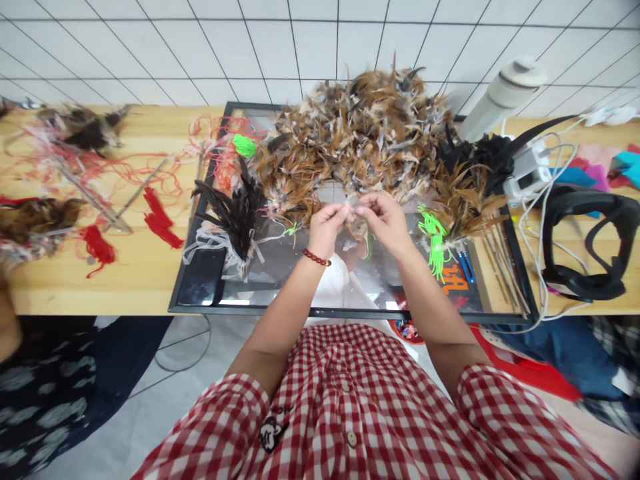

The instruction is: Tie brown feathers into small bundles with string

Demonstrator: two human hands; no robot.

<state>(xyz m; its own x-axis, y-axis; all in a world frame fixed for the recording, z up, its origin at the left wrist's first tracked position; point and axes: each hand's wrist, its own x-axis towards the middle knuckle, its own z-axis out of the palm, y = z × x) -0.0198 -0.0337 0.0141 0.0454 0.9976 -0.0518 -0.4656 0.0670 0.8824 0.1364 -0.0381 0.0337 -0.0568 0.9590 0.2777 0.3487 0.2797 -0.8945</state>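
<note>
I have left hand and right hand pinched together on a pale wisp, just in front of the feather pile; looks like fine fingertip work, next move probably needs light, steady pressure.

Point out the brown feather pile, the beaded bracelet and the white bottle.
Brown feather pile (357, 130): head view, middle of the heap.
Beaded bracelet (316, 258): head view, its beads on the left wrist.
White bottle (491, 105): head view, its body below the lid.
</note>
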